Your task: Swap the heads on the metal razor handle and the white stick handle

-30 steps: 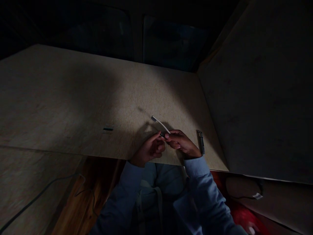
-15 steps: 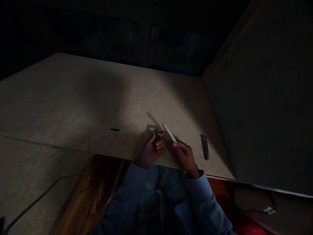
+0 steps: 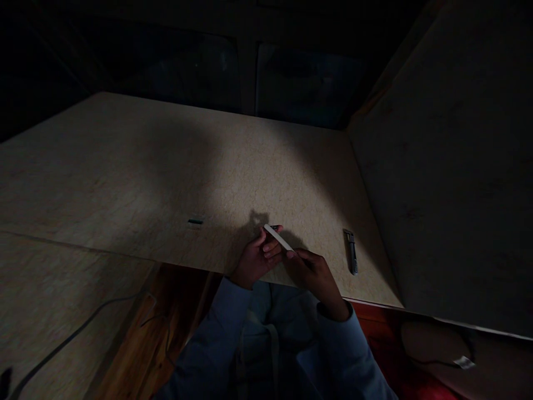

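Both hands meet over the near edge of a pale speckled board (image 3: 166, 166). My right hand (image 3: 313, 273) pinches the lower end of a thin white strip (image 3: 278, 238), which slants up and to the left. My left hand (image 3: 256, 258) has its fingers curled, and its fingertips touch the strip's upper end; a small dark piece sits there, too dim to name. Blue sleeves cover both forearms.
A slim dark tool (image 3: 352, 253) lies on the board right of my hands. A small dark rectangular piece (image 3: 194, 221) lies to the left. An upright panel (image 3: 449, 166) closes the right side. A cable (image 3: 70, 339) runs over the lower board at left.
The hands parted half a second ago, left holding the small dark piece and right the white strip. Now they are together again, with the strip's upper end at my left fingertips.
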A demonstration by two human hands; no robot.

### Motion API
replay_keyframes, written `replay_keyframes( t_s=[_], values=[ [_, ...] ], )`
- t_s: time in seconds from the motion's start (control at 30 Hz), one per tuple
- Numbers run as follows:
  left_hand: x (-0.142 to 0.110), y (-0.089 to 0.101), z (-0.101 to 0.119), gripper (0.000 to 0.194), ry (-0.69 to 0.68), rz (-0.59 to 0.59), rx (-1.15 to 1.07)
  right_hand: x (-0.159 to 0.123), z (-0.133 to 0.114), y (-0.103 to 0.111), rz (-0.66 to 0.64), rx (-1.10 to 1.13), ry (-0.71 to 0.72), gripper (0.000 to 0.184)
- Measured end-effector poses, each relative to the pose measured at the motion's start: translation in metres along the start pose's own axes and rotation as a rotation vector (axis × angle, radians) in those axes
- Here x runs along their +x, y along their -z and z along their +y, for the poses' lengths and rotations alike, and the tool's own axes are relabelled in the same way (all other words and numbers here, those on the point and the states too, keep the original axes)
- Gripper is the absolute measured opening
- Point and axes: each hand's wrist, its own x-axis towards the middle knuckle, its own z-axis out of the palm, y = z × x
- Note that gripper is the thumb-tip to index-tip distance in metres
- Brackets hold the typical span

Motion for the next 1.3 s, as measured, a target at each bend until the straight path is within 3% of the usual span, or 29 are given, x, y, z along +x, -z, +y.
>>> replay_keyframes(
  t_s=[0.37, 0.83, 1.1, 1.3],
  values=[
    [-0.005, -0.008, 0.0, 0.033, 0.013, -0.035, -0.04, -0.013, 0.009, 0.002, 0.122, -0.04, -0.08, 0.047],
    [-0.002, -0.003, -0.001, 0.028, 0.007, -0.034, 0.021, -0.019, -0.001, -0.011, 0.221, -0.134, -0.085, 0.057],
    [-0.001, -0.002, -0.003, 0.027, -0.025, -0.069, 0.058, -0.021, -0.005, -0.016, 0.158, -0.117, -0.074, 0.051],
    [-0.002, -0.001, -0.002, 0.03, -0.011, -0.031, 0.048, -0.02, -0.007, -0.019, 0.118, -0.134, -0.041, 0.048]
  ],
)
